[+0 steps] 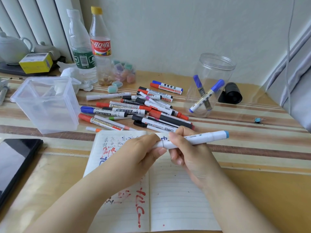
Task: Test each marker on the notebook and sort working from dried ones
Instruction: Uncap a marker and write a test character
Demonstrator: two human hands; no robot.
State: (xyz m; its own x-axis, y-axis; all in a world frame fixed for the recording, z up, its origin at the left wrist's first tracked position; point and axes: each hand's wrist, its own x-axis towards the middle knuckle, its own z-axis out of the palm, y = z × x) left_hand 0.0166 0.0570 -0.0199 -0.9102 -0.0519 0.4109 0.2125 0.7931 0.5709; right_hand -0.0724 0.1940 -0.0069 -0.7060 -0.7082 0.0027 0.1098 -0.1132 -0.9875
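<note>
White marker (pixel 191 139): lay near-horizontal above the notebook (pixel 176 190), blue end pointing right and slightly up. Right hand (pixel 186 153) gripped its barrel, fingers curled; left hand (pixel 139 155) pinched its left end.

The marker (pixel 198 138) is white with a light blue end. The notebook (pixel 176 190) is white with thin lines and red scribbles. The surface (pixel 252 148) has brown and tan stripes.
</note>
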